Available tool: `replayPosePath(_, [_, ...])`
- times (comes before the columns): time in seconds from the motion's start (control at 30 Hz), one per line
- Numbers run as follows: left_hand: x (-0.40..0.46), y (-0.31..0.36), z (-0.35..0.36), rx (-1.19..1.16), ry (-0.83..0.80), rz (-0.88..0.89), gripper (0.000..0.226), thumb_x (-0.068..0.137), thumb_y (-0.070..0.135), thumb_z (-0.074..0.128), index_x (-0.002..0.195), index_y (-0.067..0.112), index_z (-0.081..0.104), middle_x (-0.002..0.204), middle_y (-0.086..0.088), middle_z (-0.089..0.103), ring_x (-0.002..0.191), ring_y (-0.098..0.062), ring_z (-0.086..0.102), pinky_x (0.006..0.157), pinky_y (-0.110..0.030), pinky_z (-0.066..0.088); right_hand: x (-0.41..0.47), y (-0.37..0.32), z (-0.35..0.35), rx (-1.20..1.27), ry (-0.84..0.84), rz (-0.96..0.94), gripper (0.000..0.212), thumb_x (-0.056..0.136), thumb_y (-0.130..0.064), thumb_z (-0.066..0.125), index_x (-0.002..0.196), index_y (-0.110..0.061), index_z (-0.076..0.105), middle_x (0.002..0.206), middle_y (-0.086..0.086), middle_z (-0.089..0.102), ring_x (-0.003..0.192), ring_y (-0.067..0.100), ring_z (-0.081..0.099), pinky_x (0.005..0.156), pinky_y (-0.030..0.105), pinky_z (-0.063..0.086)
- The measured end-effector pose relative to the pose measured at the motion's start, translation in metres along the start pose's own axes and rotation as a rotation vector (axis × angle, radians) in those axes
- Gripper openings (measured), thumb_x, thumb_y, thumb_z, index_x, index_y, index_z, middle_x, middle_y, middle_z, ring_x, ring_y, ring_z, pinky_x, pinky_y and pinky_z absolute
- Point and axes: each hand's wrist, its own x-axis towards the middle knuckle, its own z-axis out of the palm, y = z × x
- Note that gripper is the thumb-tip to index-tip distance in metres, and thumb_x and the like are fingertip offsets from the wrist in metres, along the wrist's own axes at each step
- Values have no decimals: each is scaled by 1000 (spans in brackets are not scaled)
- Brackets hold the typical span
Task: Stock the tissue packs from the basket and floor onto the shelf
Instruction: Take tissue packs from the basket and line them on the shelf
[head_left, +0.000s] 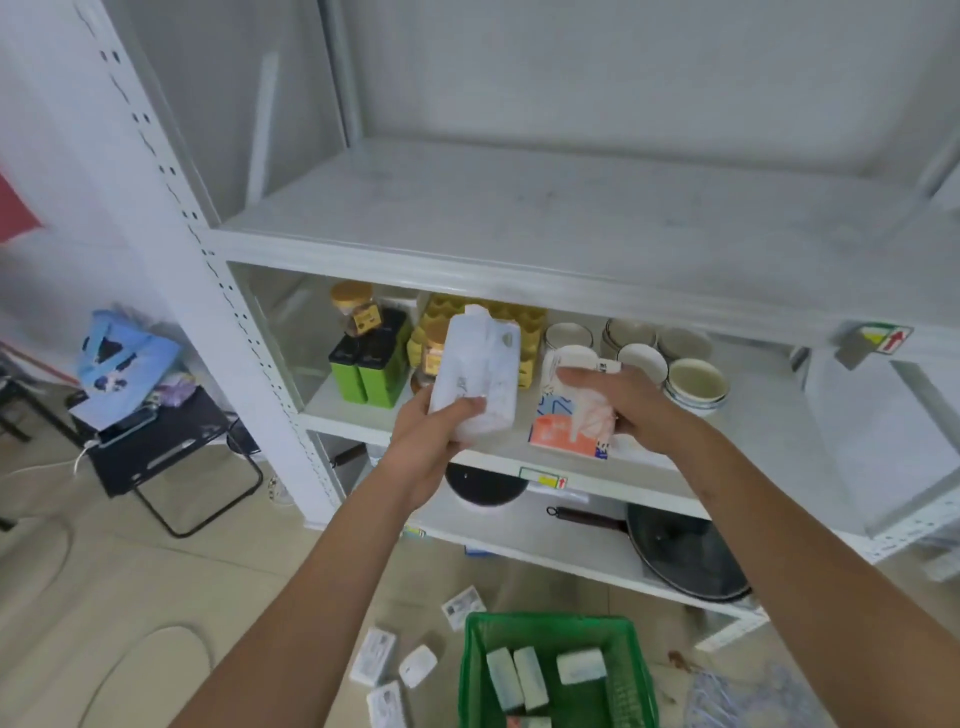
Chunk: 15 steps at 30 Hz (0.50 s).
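My left hand (431, 441) grips a white tissue pack (480, 371), held upright in front of the middle shelf (498, 460). My right hand (623, 400) holds an orange, white and blue tissue pack (563, 428) whose lower end sits near that shelf's front edge. Below, a green basket (556, 623) on the floor holds several white packs (579, 666). More small white packs (373, 656) lie on the floor to its left. The wide upper shelf (545, 218) is bare.
On the middle shelf stand green tins (366, 374), jars, yellow egg trays (530, 317) and stacked bowls (693, 382). The lower shelf holds a dark pan (680, 553). A black folding stool (166, 447) with a blue bag stands at left.
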Motion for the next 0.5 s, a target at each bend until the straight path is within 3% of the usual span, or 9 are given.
replayPosePath(0.2, [21,54,-32,-28,-79,79,47,87,8,79,132,11,65,123,-5,78,113,-26,75,95,-41,61,2,-57,33,-24,-8,-100,46,80,-40,89,117,-15,77,101,10,85,98,33,81,98,55,62])
replayPosePath(0.37, [51,114,-60,-72,-165,123,42,89,2,75,129,8,65,122,-9,78,110,-27,76,80,-33,64,6,-119,64,67,12,-194,56,68,-39,93,115,-12,77,105,16,83,102,38,80,101,56,60])
replayPosePath(0.5, [88,164,-75,-78,-200,138,42,88,5,78,128,5,65,121,-11,78,108,-29,76,81,-38,65,31,-175,80,72,61,-243,53,76,-43,88,118,-12,77,104,12,84,100,34,81,95,48,63])
